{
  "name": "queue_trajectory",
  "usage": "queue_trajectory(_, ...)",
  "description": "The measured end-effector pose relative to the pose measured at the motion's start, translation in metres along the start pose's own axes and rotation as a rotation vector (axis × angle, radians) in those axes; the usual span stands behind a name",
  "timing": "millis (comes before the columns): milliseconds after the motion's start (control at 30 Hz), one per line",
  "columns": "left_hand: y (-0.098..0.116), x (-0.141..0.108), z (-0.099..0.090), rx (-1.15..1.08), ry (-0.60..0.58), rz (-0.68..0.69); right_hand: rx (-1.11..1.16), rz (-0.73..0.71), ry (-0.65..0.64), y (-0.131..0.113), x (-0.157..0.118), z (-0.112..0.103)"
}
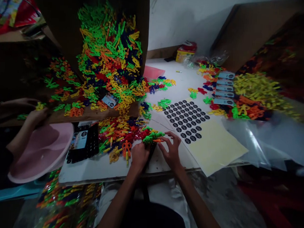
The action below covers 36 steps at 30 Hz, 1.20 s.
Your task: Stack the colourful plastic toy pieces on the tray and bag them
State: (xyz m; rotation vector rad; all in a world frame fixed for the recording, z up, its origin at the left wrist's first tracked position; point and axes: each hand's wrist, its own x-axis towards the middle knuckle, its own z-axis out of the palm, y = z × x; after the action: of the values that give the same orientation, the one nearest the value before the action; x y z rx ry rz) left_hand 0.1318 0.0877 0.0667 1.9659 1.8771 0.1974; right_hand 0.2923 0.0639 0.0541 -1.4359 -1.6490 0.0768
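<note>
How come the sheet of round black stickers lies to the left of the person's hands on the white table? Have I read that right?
Not quite: the sheet of round black stickers lies to the right of the person's left hand and right hand, not to their left, as the head view shows. It is on the white table, as you said.

We sit facing a white desk [169,71], its far edge at our 12 o'clock. A heap of bright plastic connector pieces [120,136] lies at 11 o'clock, and a black printed card [84,143] at 10. A pink sheet [153,73] lies near 12, with a sheet of round black stickers [187,120] just right of it. A cream backing sheet [216,147] sits at 2, printed cards [225,88] at 1, and clear plastic film [246,138] at 3.
</note>
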Motion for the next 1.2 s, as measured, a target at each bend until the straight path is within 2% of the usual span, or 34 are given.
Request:
queue_trajectory(200,0.007,0.002,-0.008,0.102,-0.077,-0.004,0.012,-0.024,0.062,-0.014,0.013,0.003)
queue_trajectory(267,0.009,0.003,-0.008,0.122,-0.087,-0.009,-0.012,-0.080,0.061,-0.022,0.021,0.003)
queue_trajectory(400,0.010,0.004,-0.005,0.085,-0.065,-0.004,-0.060,-0.216,0.040,-0.029,0.033,0.007)
queue_trajectory(500,0.006,0.003,-0.005,0.007,-0.041,0.008,-0.046,-0.220,0.069,-0.022,0.033,0.011)
queue_trajectory(633,-0.014,-0.015,-0.016,-0.108,0.070,0.015,-0.024,-0.199,0.104,-0.015,0.027,0.014)
queue_trajectory(700,-0.033,-0.032,-0.022,-0.074,0.166,-0.040,-0.012,-0.177,0.122,-0.015,0.024,0.017)
queue_trajectory(767,-0.053,-0.048,-0.025,0.025,0.214,-0.101,-0.001,-0.154,0.138,-0.015,0.023,0.019)
queue_trajectory(900,-0.084,-0.065,-0.023,0.124,0.127,-0.161,-0.028,-0.133,0.136,-0.017,0.024,0.022)
queue_trajectory(1000,-0.090,-0.066,-0.022,-0.018,0.122,-0.183,-0.059,-0.116,0.118,-0.024,0.024,0.015)
queue_trajectory(1067,-0.087,-0.068,-0.021,-0.188,0.184,-0.131,-0.049,-0.076,0.114,-0.033,0.022,0.006)
queue_trajectory(1100,-0.085,-0.070,-0.021,-0.280,0.206,-0.063,-0.029,-0.058,0.109,-0.038,0.019,0.000)
queue_trajectory(1200,-0.071,-0.073,-0.018,-0.479,0.178,0.271,0.084,-0.064,0.015,-0.051,0.007,-0.018)
